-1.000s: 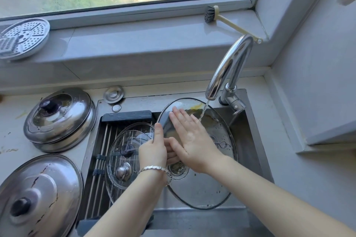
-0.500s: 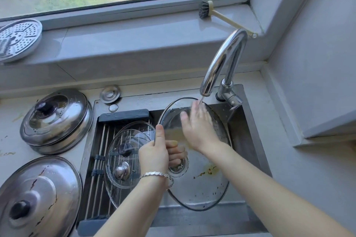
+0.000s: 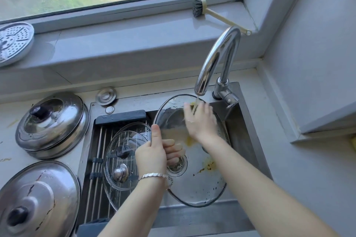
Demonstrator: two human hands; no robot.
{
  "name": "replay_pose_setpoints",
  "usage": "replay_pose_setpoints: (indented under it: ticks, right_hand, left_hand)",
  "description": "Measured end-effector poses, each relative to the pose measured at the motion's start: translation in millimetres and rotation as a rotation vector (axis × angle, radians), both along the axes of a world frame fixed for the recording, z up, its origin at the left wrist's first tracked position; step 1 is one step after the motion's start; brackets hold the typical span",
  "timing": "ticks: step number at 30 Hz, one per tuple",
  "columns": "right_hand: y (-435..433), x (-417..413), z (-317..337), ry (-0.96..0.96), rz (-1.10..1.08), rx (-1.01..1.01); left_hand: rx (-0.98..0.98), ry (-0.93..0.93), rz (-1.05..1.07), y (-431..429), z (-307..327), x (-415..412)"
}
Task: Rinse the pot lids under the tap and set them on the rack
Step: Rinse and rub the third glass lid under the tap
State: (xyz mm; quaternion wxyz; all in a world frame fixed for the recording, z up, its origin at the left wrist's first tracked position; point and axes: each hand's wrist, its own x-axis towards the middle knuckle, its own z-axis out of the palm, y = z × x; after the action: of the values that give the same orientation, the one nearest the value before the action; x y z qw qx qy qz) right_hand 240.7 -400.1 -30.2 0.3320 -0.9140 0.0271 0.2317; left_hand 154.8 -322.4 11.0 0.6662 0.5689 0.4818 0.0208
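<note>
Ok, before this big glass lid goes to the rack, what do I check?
1. Water from the tap hitting the large glass lid: ok.
2. Grip of the left hand on its rim: ok.
3. Lid rinsed clean: not ok, yellow residue and dark specks on it.
4. Lid free of the right hand: not ok, it lies flat on the glass.
5. Room on the rack: cannot tell, smaller glass lids cover much of it.

head view, looking down, close over sink point(image 3: 248, 140)
</note>
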Motion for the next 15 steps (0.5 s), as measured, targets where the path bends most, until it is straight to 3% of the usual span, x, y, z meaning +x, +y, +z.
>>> replay_pose_setpoints:
  ticks: [2, 4, 6, 10, 15]
  right_hand:
    - [-13.2, 20.9, -2.5, 0.288, -0.256, 0.008]
    - [-11.6, 25.0, -2.2, 0.353, -0.288, -0.021]
    - [3.7, 19.1, 4.8, 0.158, -0.182, -0.031]
    - [35.9, -18.7, 22.5, -0.451, 0.311, 0.095]
    - [11.3, -54.4, 4.4, -0.753, 0.491, 0.134]
  left_hand:
    - [0.017, -0.018, -0.015, -2.3, 2.6, -3.6]
    - [0.021, -0.030, -0.014, -4.4, 4.2, -3.5]
    - [0.021, -0.036, -0.005, -5.5, 4.4, 2.2]
    - [0.185, -0.044, 0.031, 5.8, 1.5, 19.2]
    - [0.107, -0.086, 0.024, 15.9, 2.5, 14.2]
